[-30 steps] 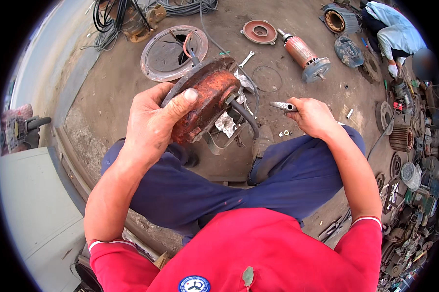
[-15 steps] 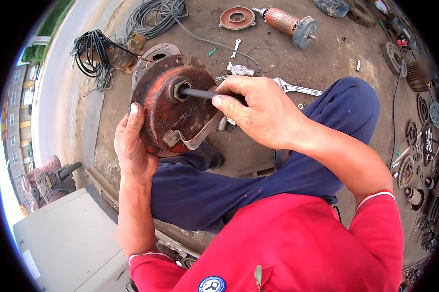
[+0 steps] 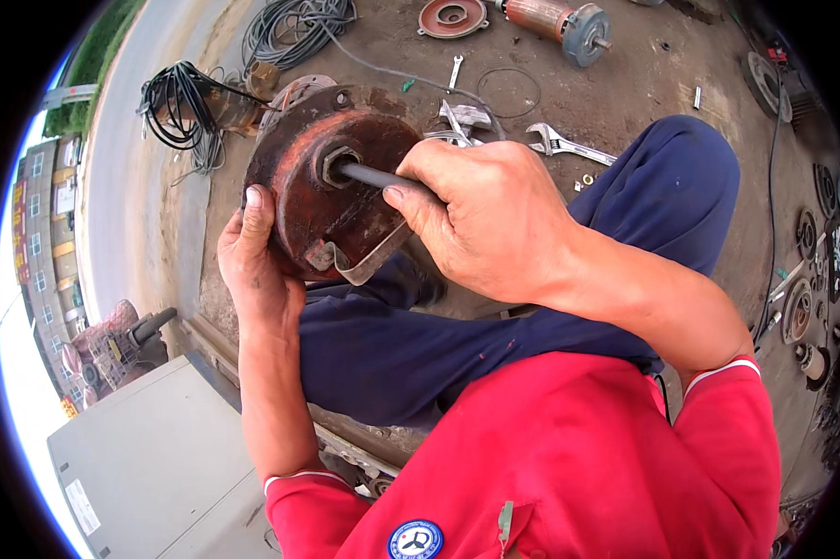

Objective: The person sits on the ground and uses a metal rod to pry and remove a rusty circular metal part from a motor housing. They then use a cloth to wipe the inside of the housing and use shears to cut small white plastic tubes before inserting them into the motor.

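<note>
A rusty red motor end cover [image 3: 299,210] is held tilted in the left-centre of the frame, above the dark blue trousers [image 3: 382,359]. Its left edge is gripped by the left hand [image 3: 259,265]: the thumb is laid along the near side, and the other fingers are largely hidden behind the casting. A black cable [image 3: 368,174], emerging from a hex gland nut [image 3: 330,164] in the cover, is pinched between thumb and forefinger of the right hand [image 3: 499,214], with no gap seen; whether anything else is enclosed in the palm cannot be told. A bent metal strap [image 3: 375,260] is seen at the cover's lower edge. On the ground, an adjustable wrench [image 3: 573,148] is noted right of upper centre, a smaller wrench [image 3: 455,73] at upper centre, and a red rotor [image 3: 536,17] at the top edge.
</note>
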The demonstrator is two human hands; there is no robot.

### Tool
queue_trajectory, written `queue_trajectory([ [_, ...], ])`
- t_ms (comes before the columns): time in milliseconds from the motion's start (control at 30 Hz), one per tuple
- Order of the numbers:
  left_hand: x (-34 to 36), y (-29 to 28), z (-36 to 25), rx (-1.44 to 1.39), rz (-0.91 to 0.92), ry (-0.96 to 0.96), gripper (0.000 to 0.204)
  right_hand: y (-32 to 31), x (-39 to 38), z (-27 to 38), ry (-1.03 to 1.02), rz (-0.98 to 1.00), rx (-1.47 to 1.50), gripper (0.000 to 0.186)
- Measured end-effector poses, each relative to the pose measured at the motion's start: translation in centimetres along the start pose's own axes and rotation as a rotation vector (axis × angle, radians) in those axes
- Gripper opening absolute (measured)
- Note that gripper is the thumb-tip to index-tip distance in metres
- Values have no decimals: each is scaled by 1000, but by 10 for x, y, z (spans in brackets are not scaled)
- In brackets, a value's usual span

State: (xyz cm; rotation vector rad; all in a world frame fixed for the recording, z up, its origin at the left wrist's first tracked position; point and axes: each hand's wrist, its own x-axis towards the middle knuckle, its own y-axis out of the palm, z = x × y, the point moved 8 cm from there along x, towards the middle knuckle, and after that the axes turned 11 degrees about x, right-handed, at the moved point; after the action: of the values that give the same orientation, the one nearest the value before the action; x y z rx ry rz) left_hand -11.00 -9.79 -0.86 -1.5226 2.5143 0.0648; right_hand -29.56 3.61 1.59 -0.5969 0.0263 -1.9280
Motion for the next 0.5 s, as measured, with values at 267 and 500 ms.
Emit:
queue_trajectory([
  [267,-32,12,-35,438,-125,318,34,-2,-23,-23,142,162,180,11],
  [500,-83,64,-57,940,76,1080,38,20,-63,-49,-18,226,263,25],
])
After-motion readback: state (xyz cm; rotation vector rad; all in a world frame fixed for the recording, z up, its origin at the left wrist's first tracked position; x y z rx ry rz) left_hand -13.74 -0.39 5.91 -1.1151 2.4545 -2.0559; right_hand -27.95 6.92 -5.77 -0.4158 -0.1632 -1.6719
